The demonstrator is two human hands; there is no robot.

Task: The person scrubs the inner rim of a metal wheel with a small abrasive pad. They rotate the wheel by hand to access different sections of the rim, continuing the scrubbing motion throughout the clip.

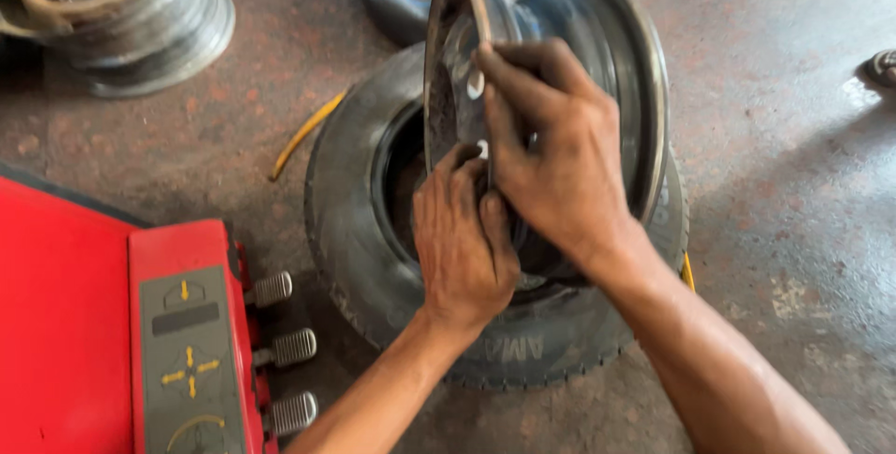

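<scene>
Steel wheel rim (597,53), grey and worn, stands tilted on edge in the opening of a black tyre (350,221) that lies flat on the concrete floor (793,230). Both hands meet on the rim's near face. The right hand (555,151) is spread over the disc, fingers curled across it toward the upper left, palm pressed against the metal. The left hand (462,235) sits just below and beside it, touching it, fingers hooked into the lower part of the disc where it dips into the tyre's hole. The rim's barrel runs away from the grip, up and to the right, so its axis points from the hands toward the far upper right, while its rusty near flange (453,6) rises above the fingers. Left of the left forearm stands a red machine (65,323) with three metal pedals (289,347). Well beyond the grip, at upper left, another bare rim (149,25) rests on the floor.
</scene>
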